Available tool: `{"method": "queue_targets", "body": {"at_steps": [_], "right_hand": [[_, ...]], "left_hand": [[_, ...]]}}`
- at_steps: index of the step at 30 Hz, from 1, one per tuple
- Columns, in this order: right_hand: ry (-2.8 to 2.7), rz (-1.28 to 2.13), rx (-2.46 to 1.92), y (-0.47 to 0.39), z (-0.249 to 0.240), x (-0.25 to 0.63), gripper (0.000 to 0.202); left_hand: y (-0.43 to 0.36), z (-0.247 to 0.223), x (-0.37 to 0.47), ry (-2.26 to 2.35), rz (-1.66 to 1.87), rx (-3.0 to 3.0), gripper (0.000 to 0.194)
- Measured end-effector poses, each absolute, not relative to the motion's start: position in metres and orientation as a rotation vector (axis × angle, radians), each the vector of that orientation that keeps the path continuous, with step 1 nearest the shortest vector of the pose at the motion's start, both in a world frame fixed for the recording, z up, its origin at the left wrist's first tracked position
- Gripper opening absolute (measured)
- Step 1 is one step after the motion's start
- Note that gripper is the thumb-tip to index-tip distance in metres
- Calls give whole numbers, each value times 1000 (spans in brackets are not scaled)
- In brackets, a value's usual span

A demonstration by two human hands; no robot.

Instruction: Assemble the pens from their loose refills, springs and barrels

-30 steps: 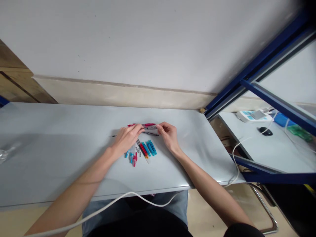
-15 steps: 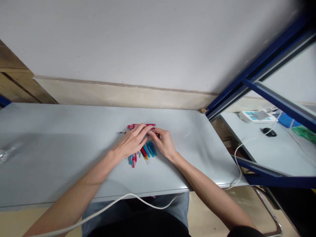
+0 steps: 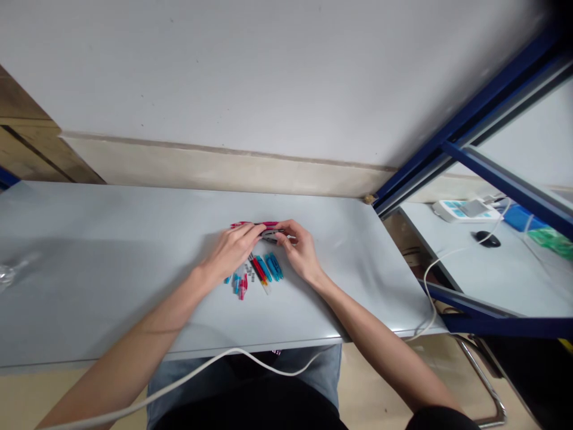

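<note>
My left hand [image 3: 235, 248] is closed, its fingertips pinching the left end of a slim black pen [image 3: 270, 234]. The right end lies between the thumb and fingers of my right hand [image 3: 299, 249], also closed. More than one dark length shows in the gap, partly hidden by my fingers. Just beyond, a pink pen [image 3: 272, 225] lies crosswise. On the near side are blue pen barrels [image 3: 273, 266], red and dark refills [image 3: 258, 270], a pink clear-ended pen part [image 3: 243, 288] and small blue caps [image 3: 236, 284].
The pen parts lie on a grey table [image 3: 134, 239] against the wall. A white cable [image 3: 237, 352] hangs across the front edge. To the right, behind a blue frame [image 3: 492, 167], another table holds a black mouse [image 3: 487, 239] and a white device [image 3: 465, 211]. Clear plastic [image 3: 6, 276] lies far left.
My hands have moved slightly apart, exposing the dark pen lengths between them. My left hand has shifted left and uncovered more of the refills and blue barrels.
</note>
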State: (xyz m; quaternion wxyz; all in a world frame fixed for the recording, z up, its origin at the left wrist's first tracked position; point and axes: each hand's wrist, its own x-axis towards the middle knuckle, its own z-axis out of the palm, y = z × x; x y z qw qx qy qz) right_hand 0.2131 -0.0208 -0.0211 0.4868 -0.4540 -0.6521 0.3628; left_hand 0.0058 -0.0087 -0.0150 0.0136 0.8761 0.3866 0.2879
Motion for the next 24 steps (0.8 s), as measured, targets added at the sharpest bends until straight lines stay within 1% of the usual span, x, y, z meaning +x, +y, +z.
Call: {"method": "queue_targets", "body": {"at_steps": [2,5,8,10,12,14,17,21,24], "right_hand": [[-1598,891,-1122,-21,-20,213,21],[-1622,892,-1161,-22,-16,213,30],[-1611,891,-1217,-24,-13,213,45],[-1589,888,-1246,-24,-12,214,51],[-1571,880,-1234,-25,-12,215,48],[-1564,878,-1195,-25,-12,215,37],[-1575,890,-1149,-23,-15,215,23],[-1580,897,-1124,-21,-16,215,18],[-1568,908,-1121,-21,-15,215,18]], "left_hand": [[-9,-15,6,1298,907,2703,23],[-11,-14,7,1361,909,2641,24],[-12,-13,9,1270,948,2651,26],[-11,-12,10,1181,974,2684,25],[-10,-11,10,1114,988,2692,26],[-9,-10,8,1096,1003,2683,28],[-9,-12,6,1167,1009,2675,24],[-9,-15,5,1273,1012,2617,18],[-7,-16,6,1244,1052,2579,18]]}}
